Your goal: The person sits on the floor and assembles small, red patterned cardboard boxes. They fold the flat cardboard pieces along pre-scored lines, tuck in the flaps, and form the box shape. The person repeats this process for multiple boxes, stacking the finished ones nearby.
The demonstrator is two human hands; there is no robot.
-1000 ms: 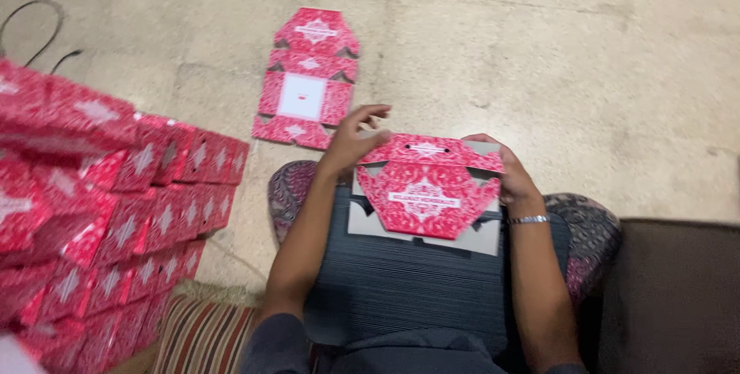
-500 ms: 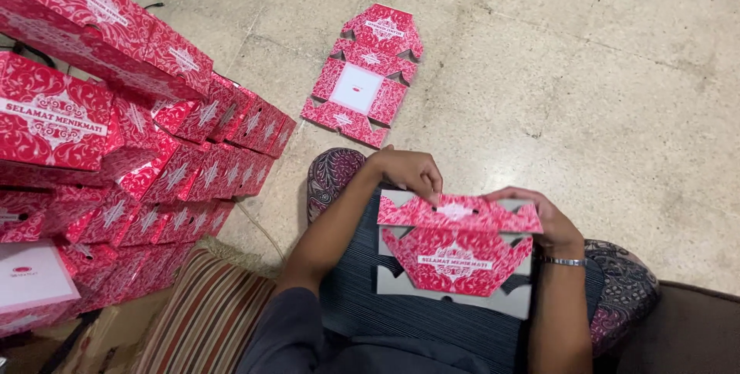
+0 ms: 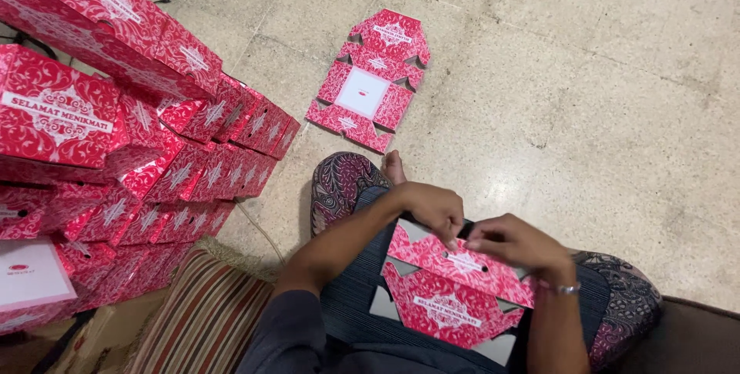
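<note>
A flat red-and-white patterned cardboard box blank (image 3: 451, 285) lies on my lap. My left hand (image 3: 435, 208) pinches its far top edge with the fingers closed. Beside it, my right hand (image 3: 516, 244) grips the same edge; a thin bracelet sits on that wrist. The two hands nearly touch at the top fold. Another flat blank (image 3: 370, 81) of the same pattern lies on the stone floor ahead of my knees.
A tall stack of folded red boxes (image 3: 116, 135) fills the left side. A striped cushion (image 3: 200, 320) lies at lower left. My bare toes (image 3: 393, 164) poke out past patterned fabric. A thin cable (image 3: 258, 224) runs along the floor.
The view has tilted down and left, bringing more stacked boxes in. My hands have moved together from the blank's outer corners to the middle of its top edge.
</note>
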